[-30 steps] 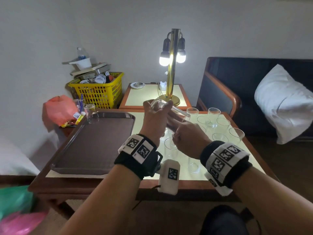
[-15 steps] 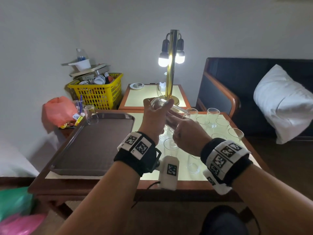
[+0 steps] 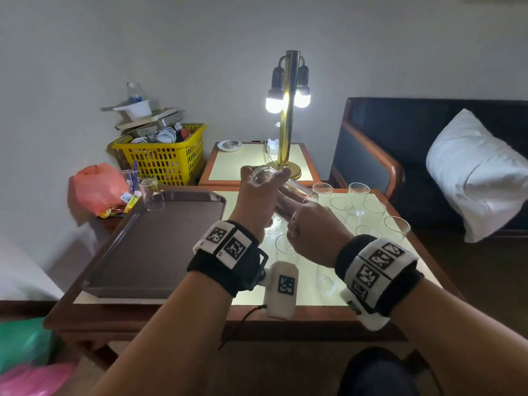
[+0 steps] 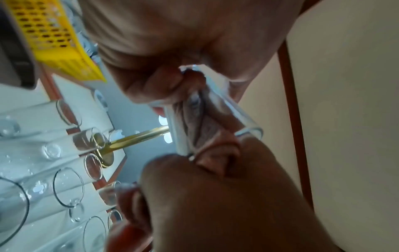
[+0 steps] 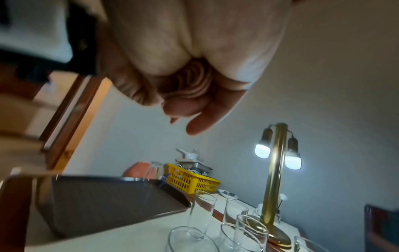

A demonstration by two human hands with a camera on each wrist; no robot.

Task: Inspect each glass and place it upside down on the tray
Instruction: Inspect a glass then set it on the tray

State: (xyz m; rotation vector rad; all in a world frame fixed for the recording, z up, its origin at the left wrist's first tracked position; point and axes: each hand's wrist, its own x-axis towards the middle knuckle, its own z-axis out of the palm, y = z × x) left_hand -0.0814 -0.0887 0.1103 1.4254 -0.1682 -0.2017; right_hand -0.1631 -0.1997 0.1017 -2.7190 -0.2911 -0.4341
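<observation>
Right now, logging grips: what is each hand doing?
Left hand: grips the glass at its base.
Right hand: fingers reach inside the glass; closed or not cannot be told.

Wooden table (image 3: 414, 254) with pale inset top, bearing a brown tray (image 3: 148, 247) at left and upright clear glasses (image 3: 371, 208) at right.

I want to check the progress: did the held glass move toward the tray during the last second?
No. The glass stays in both hands in front of the lamp base, no nearer the tray.
</observation>
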